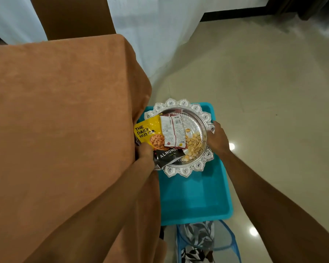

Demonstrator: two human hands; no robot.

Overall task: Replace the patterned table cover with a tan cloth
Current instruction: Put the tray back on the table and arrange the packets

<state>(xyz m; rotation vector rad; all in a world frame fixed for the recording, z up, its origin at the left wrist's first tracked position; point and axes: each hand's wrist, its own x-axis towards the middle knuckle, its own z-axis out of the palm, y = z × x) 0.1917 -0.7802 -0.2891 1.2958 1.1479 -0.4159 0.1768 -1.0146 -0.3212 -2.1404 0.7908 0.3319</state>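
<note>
A glossy cream tiled floor filled the right side of the frame, with two bright spots of reflected light at the lower right. Pale white curtains hung across the top, reaching the floor. A flat brown panel stood in front of them at the upper left. A dark skirting ran along the upper right.

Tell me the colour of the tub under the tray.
The tub is turquoise blue; head view.

Cloth left, tray over bin right, packets on tray
</note>
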